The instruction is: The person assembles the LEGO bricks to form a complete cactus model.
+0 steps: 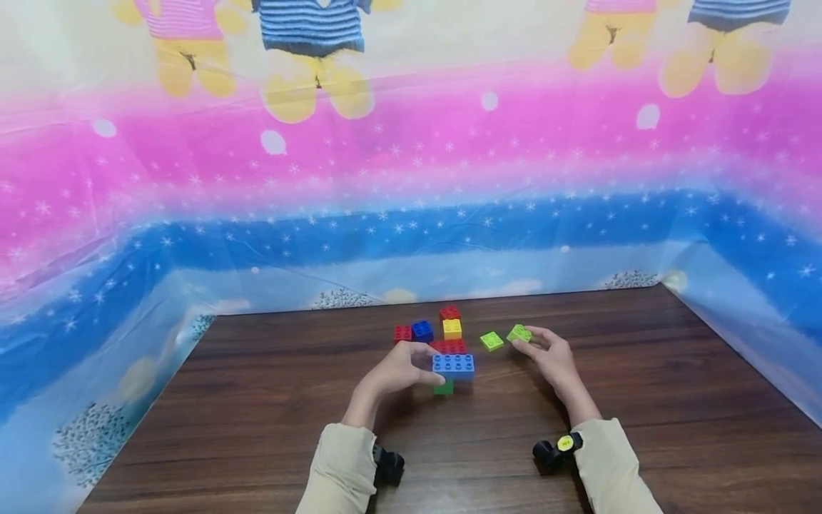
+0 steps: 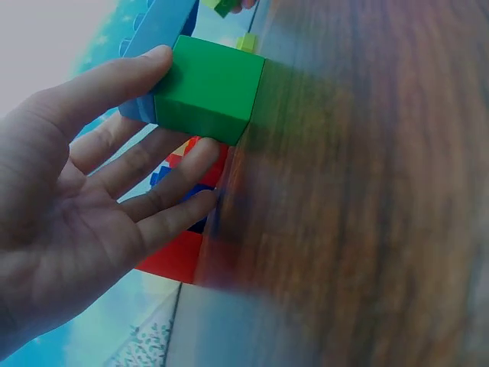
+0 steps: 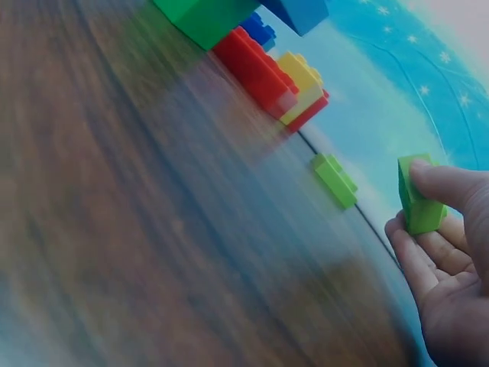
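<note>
My left hand (image 1: 399, 370) holds a light blue brick (image 1: 453, 373) with two rows of studs by its left end. Beneath that brick sits a green brick (image 2: 210, 86), and the left thumb lies where the two meet. Whether the green brick touches the table, I cannot tell. Off to the right, my right hand (image 1: 554, 360) pinches a lime green brick (image 3: 419, 200) between thumb and fingers, raised off the table. Just left of it, a second lime green brick (image 1: 491, 341) lies on the tabletop.
Behind the light blue brick lie a long red brick (image 1: 452, 346), a yellow brick (image 1: 452, 328) and another red brick (image 1: 449, 313). A dark blue brick (image 1: 422, 331) and a red brick (image 1: 402, 333) stand to their left. Printed cloth (image 1: 411, 235) borders the brown wooden table (image 1: 257, 400).
</note>
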A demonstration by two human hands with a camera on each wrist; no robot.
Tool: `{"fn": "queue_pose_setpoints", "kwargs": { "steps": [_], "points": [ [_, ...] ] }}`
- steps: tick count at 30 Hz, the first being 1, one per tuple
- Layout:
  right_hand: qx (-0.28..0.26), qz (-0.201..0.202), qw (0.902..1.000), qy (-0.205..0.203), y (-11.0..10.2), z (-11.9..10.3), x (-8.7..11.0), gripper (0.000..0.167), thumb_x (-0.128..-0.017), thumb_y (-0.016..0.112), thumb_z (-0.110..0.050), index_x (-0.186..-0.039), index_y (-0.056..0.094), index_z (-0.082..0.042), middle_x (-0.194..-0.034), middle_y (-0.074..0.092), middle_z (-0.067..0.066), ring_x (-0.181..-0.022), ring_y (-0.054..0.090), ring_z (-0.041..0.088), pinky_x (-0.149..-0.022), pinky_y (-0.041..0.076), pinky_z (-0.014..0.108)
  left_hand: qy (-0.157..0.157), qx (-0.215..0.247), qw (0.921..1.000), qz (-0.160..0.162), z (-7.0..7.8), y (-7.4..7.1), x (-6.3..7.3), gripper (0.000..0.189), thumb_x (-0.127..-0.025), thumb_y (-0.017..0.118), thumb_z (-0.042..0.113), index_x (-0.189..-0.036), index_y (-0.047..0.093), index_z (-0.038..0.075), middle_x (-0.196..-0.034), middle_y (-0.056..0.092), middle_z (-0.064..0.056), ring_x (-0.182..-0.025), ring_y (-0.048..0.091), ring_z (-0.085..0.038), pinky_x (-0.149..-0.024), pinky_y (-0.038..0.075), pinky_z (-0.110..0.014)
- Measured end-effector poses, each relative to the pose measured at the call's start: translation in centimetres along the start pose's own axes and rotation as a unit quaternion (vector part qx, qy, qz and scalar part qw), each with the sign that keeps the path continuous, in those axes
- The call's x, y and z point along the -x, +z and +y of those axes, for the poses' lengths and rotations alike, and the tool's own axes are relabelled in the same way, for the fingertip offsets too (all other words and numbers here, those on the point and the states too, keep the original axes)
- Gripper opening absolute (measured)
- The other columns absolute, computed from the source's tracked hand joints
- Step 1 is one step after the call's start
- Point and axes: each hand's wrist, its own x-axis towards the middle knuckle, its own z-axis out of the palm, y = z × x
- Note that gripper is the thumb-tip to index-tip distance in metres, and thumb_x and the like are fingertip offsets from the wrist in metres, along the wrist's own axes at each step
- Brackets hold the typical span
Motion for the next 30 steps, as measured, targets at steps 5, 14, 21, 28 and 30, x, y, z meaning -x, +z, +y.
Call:
{"fn": "queue_pose_setpoints", "kwargs": {
  "steps": [5,14,21,28,30],
  "points": [
    [-0.014,0.0,0.9997,-0.022,0.8,-1.1,0.0,0.059,-0.092,0.067,-0.032,-0.141,0.048,-0.005,-0.141,0.052,0.023,-0.13,0.053,0.036,-0.106,0.045,0.046,0.012,0.011,0.9998,-0.013,-0.5,0.1,-0.5,0.045,-0.083,0.077,0.024,-0.122,0.062,0.007,-0.129,0.06,-0.014,-0.121,0.051,-0.031,-0.105,0.043,-0.056],
    [0.006,-0.048,0.9928,-0.11,3.1,-4.7,1.0,0.05,-0.091,0.068,-0.029,-0.134,0.055,-0.008,-0.135,0.058,0.019,-0.124,0.057,0.037,-0.098,0.052,0.047,0.022,0.032,0.9991,-0.016,-0.9,0.1,-0.7,0.04,-0.083,0.076,0.024,-0.118,0.062,0.009,-0.131,0.059,-0.013,-0.124,0.049,-0.032,-0.106,0.042,-0.057],
    [0.027,-0.095,0.9844,-0.146,5.1,-6.5,2.6,0.047,-0.09,0.07,-0.033,-0.131,0.058,-0.013,-0.133,0.06,0.013,-0.123,0.057,0.035,-0.097,0.052,0.05,0.023,0.037,0.9987,-0.025,-1.1,0.0,-0.6,0.035,-0.085,0.075,0.025,-0.115,0.064,0.011,-0.127,0.061,-0.011,-0.124,0.049,-0.031,-0.107,0.039,-0.061],
    [0.057,-0.131,0.9727,-0.183,7.0,-6.4,3.4,0.042,-0.09,0.07,-0.03,-0.127,0.062,-0.012,-0.123,0.067,0.012,-0.116,0.061,0.032,-0.095,0.052,0.052,0.042,0.044,0.9976,-0.034,-1.2,0.0,-0.4,0.032,-0.086,0.074,0.022,-0.113,0.064,0.01,-0.117,0.064,-0.009,-0.116,0.052,-0.026,-0.104,0.042,-0.059],
    [0.058,-0.137,0.9703,-0.191,7.2,-6.2,3.5,0.04,-0.09,0.07,-0.029,-0.126,0.062,-0.012,-0.121,0.067,0.012,-0.113,0.063,0.031,-0.094,0.053,0.05,0.045,0.047,0.9972,-0.038,-1.3,0.0,-0.4,0.031,-0.086,0.074,0.022,-0.112,0.064,0.01,-0.117,0.064,-0.008,-0.115,0.052,-0.024,-0.104,0.042,-0.058]
  ]
}}
